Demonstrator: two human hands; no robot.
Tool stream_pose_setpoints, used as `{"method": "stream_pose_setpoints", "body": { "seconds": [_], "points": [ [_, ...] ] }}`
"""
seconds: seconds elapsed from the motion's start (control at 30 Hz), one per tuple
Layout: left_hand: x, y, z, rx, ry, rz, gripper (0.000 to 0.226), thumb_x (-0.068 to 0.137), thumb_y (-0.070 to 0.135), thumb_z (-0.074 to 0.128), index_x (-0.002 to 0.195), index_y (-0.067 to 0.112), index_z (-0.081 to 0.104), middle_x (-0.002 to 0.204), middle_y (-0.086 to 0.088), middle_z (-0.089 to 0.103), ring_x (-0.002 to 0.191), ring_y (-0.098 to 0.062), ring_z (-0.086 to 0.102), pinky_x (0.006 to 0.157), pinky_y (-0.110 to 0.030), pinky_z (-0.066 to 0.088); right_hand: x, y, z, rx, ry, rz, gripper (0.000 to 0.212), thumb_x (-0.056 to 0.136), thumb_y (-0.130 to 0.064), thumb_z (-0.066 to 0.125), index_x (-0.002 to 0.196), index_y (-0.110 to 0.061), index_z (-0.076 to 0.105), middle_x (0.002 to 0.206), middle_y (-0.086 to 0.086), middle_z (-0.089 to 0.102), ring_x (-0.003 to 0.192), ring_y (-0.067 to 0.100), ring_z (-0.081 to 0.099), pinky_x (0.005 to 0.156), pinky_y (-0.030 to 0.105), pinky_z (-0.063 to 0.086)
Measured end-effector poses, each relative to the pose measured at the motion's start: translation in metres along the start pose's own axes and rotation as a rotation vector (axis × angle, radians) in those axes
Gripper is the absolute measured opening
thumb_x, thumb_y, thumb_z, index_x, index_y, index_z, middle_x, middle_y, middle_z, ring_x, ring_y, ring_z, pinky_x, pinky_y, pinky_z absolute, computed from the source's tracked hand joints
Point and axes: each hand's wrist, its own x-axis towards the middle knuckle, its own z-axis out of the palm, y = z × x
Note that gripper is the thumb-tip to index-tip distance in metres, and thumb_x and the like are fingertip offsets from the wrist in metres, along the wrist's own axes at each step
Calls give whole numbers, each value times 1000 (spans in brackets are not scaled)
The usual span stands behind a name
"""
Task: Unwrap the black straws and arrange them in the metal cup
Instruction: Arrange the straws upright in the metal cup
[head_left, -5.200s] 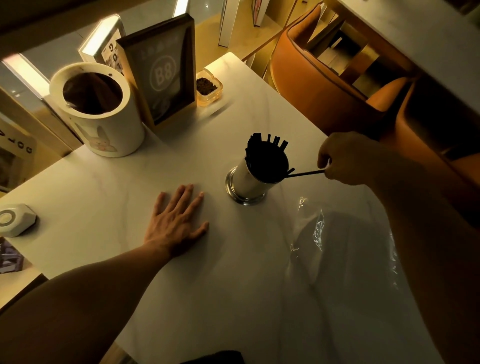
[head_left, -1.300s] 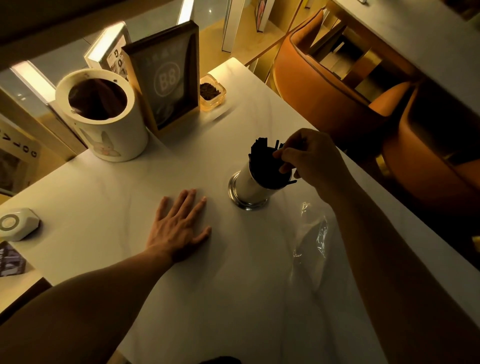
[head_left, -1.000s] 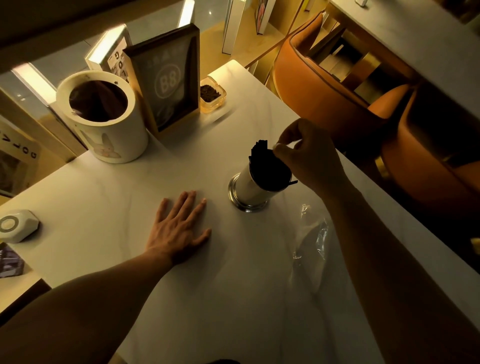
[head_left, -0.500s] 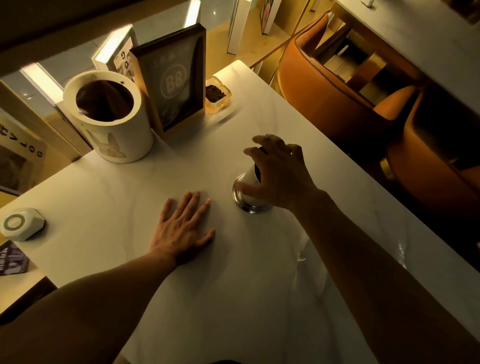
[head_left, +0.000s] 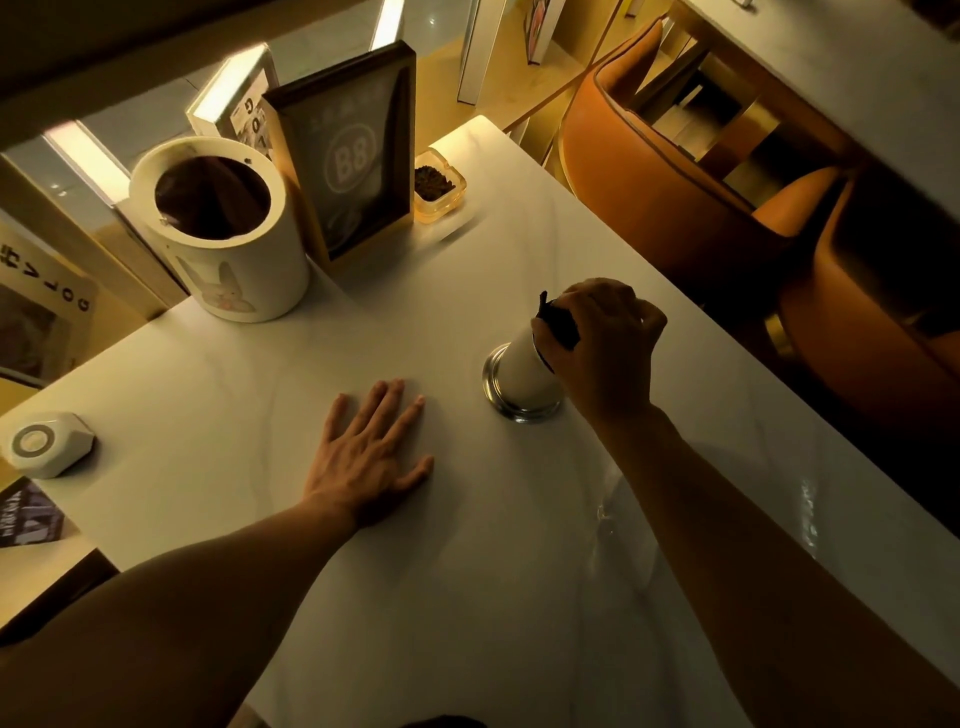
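White marble-look table (head_left: 260, 395), dim warm light. Head view, the only 1: metal cup (head_left: 519, 379) stands upright near table centre, flared base on the surface. Black straws (head_left: 557, 323) fill its mouth; only a few dark tips show past the fingers. Right hand (head_left: 605, 345) lies over the cup top, fingers curled down around the rim and straw bundle, thumb against the cup's near side. Left hand (head_left: 371, 449) lies flat, palm down, fingers spread, just left of the cup, not touching it. Clear plastic wrapper (head_left: 613, 525) lies on the table under the right forearm. Far edge: white cylindrical bin (head_left: 234, 260), framed "B8" sign (head_left: 353, 156), small glass dish (head_left: 439, 189). Left edge: white call button (head_left: 44, 444).
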Motion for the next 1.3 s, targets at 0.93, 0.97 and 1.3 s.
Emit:
{"method": "stream_pose_setpoints", "body": {
  "seconds": [0.93, 0.97, 1.3],
  "points": [
    [-2, 4, -9, -2, -29, -12, 85, 93, 81, 10, 162, 39, -15, 171, 3, -23, 155, -18, -26, 128, -52, -10, 6, 5, -7, 170, -72, 14, 21, 97, -24, 45, 98, -9, 59, 88, 8, 66, 80, 18, 60, 68, 27, 53],
    [-2, 4, -9, -2, -27, -12, 85, 93, 81, 10, 162, 39, -15, 171, 3, -23, 155, -17, -27, 128, -52, -9, 2, 8, -6, 154, -88, -20, 23, 98, -26, 45, 95, -9, 59, 88, 8, 65, 80, 19, 59, 67, 29, 53],
    [-3, 4, -10, 0, -39, -12, 85, 93, 81, 8, 162, 38, -16, 171, 3, -23, 156, -18, -26, 128, -53, -9, -27, 8, 8, 269, 133, 63, 20, 92, -17, 65, 79, -2, 60, 83, 12, 64, 81, 24, 56, 66, 27, 49]
  ]
}}
